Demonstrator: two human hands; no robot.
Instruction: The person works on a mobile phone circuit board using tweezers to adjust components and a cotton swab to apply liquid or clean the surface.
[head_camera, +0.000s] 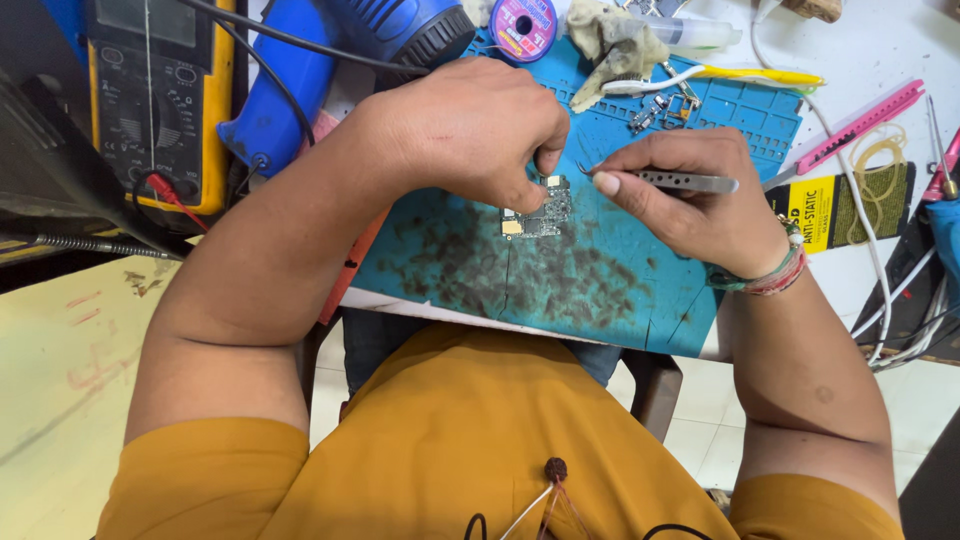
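Head view: a small circuit board (538, 212) is pinned on the blue mat (600, 290) under the left hand (480, 125), whose grip is closed on it. Curved tweezers (660, 181) are pinched in the right hand (690, 195), tips just above the board. Component work appears in hand; fine, steady placement is judged needed next.

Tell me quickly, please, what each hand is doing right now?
Left hand: grip pinched on the small circuit board.
Right hand: grip closed on metal tweezers.

Left hand (478, 130) pins a small circuit board (540, 212) to the stained blue work mat (620, 290), fingertips on its upper edge; right hand (690, 200) grips metal tweezers (672, 181), tips just above the board; yellow multimeter (160, 100) and blue hot-air gun (340, 60) lie to the left.
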